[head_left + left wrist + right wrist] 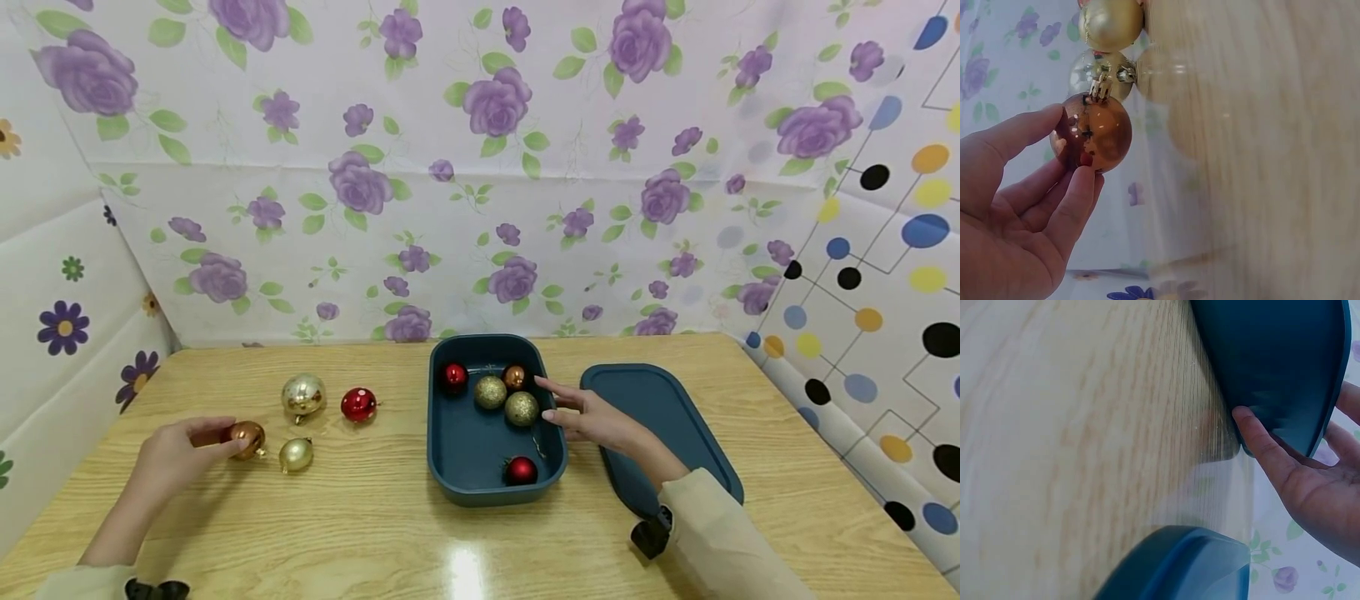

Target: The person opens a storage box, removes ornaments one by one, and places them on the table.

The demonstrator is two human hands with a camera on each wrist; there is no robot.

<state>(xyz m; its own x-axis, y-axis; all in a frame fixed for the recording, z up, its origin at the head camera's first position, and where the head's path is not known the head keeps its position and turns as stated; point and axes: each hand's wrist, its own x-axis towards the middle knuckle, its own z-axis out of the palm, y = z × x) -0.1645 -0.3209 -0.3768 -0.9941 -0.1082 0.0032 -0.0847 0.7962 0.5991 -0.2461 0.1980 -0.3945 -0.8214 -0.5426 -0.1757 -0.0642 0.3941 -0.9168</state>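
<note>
My left hand [176, 458] pinches a shiny copper Christmas bauble [1110, 134] between thumb and fingers, its gold cap pointing away from the palm. Close by on the wood lie a glossy gold bauble [303, 395], a smaller matte gold one [296, 454] and a red one [359, 405]. My right hand [596, 415] holds the right wall of a dark blue box [467, 498], with fingertips over the rim and other fingers against the outside. In the box sit red baubles [521, 471], glittery gold ones [491, 392] and a copper one [515, 377].
The box's dark blue lid [652, 400] lies on the wooden table [360, 533] to the right, under my right forearm. Flowered cloth [465, 208] hangs behind the table, and a dotted cloth [885, 333] covers the right side.
</note>
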